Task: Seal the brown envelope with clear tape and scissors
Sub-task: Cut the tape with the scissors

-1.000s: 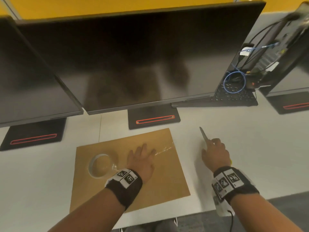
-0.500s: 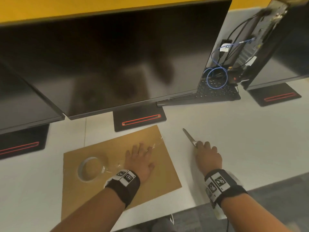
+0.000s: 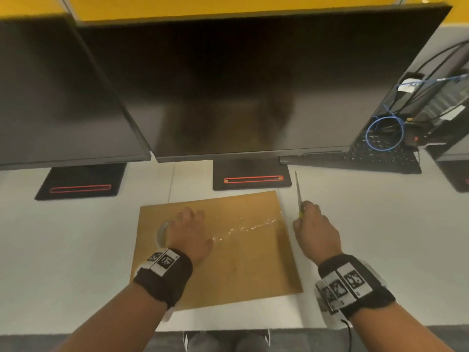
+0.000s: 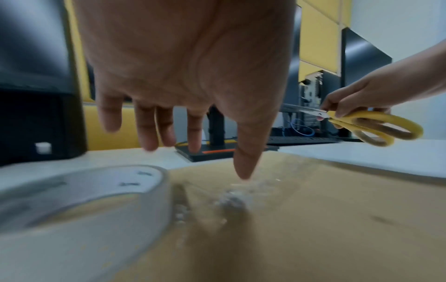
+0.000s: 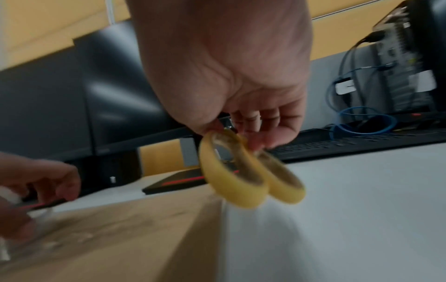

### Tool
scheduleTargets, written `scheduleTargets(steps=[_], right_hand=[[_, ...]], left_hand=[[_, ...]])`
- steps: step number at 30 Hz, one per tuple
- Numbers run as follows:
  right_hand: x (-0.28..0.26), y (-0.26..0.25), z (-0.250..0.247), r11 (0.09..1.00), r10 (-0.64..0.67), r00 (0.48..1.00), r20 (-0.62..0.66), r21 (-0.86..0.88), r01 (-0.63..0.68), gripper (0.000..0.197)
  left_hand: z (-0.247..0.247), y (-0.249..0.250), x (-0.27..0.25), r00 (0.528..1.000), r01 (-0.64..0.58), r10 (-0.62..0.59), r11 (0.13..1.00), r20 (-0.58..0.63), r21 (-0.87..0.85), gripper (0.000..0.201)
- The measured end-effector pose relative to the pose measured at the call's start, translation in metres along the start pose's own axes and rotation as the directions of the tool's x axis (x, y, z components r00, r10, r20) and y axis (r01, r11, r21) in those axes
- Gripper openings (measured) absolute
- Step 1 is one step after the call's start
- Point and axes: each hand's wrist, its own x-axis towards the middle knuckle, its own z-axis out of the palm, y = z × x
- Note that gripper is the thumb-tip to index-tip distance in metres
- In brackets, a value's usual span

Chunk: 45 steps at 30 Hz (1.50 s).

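Looking at how things sat, the risky bit was that the tape strip (image 3: 247,226) hadn't been cut free of the clear tape roll (image 4: 79,192) yet. The brown envelope (image 3: 228,270) lay flat on the white table (image 3: 368,224), in front of the middle monitor's stand (image 3: 251,175). The strip ran from the roll toward the envelope's right edge and already looked wrinkly and bubbled.

The left hand (image 3: 189,231) hovered over the roll at the envelope's left side, fingers spread and hanging down, released, not clamped on anything. From the wrist view the thumb (image 4: 245,162) seemed to be right at the tape, but I couldn't tell if it actually pressed it down.

The right hand (image 3: 316,233) had a clenched grip on the yellow-handled scissors (image 4: 369,124), held just right of the envelope, off the table, blades together and pointing away toward the monitors. The grasp was up near the pivot, with the finger loops (image 5: 251,171) dangling free.

So here's what I'd have worried about:
- With nothing pinning the roll, tugging it could have peeled the strip back up or dragged the light envelope sideways.
- Scissors held like that can't snip; the hand needed a regrip into the loops, and fumbling that one-handed could have dropped them.
- Cutting close to the paper could have nicked the envelope.
- More wrinkles in the strip would've meant a weak seal.
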Motion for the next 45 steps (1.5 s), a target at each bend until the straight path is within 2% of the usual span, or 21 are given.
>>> scheduleTargets(steps=[3,7,10,13,17,20,22,25,28,32,37,45], right_hand=[[-0.007,-0.036,-0.003,0.988,-0.091,0.987,0.133,0.137,0.072,0.030],[-0.015,-0.063,0.019,0.920,-0.239,0.899,0.368,0.382,0.088,0.028],[-0.015,-0.069,0.041,0.897,-0.283,0.847,0.450,0.438,0.068,0.022],[-0.011,-0.067,0.056,0.915,-0.265,0.800,0.539,0.403,0.032,0.033],[-0.009,-0.057,0.057,0.933,-0.319,0.779,0.540,0.325,0.157,0.051],[-0.010,-0.054,0.049,0.920,-0.386,0.805,0.450,0.123,0.372,0.057],[-0.009,-0.052,0.047,0.855,-0.465,0.807,0.365,-0.051,0.516,0.056],[-0.008,-0.047,0.047,0.777,-0.528,0.775,0.347,-0.171,0.606,0.060],[-0.010,-0.053,0.043,0.725,-0.540,0.742,0.398,-0.228,0.650,0.067],[-0.008,-0.057,0.047,0.696,-0.554,0.729,0.402,-0.257,0.670,0.063],[-0.006,-0.060,0.052,0.674,-0.547,0.716,0.433,-0.280,0.684,0.070],[-0.003,-0.067,0.059,0.672,-0.518,0.714,0.471,-0.292,0.680,0.065]], left_hand=[[-0.001,-0.029,-0.005,0.992,0.045,-0.036,0.997,0.121,-0.067,0.059],[0.012,-0.047,-0.011,0.990,0.002,0.039,0.958,0.135,-0.288,0.056],[0.023,-0.053,-0.012,0.991,-0.035,0.073,0.954,0.115,-0.299,0.062],[0.034,-0.059,-0.011,0.986,-0.123,0.144,0.966,0.079,-0.226,0.053],[0.040,-0.061,-0.010,0.974,-0.213,0.227,0.934,0.016,-0.288,0.042],[0.037,-0.058,-0.008,0.959,-0.281,0.281,0.910,-0.046,-0.306,0.033],[0.035,-0.057,-0.007,0.955,-0.296,0.286,0.912,-0.075,-0.284,0.039],[0.039,-0.058,-0.004,0.956,-0.294,0.281,0.929,-0.085,-0.227,0.055],[0.040,-0.059,-0.004,0.957,-0.291,0.285,0.922,-0.060,-0.255,0.052],[0.041,-0.059,-0.003,0.960,-0.277,0.274,0.912,-0.051,-0.301,0.020],[0.042,-0.057,-0.003,0.959,-0.277,0.280,0.904,-0.038,-0.326,0.016],[0.046,-0.054,-0.001,0.961,-0.265,0.273,0.891,-0.031,-0.369,0.014]])
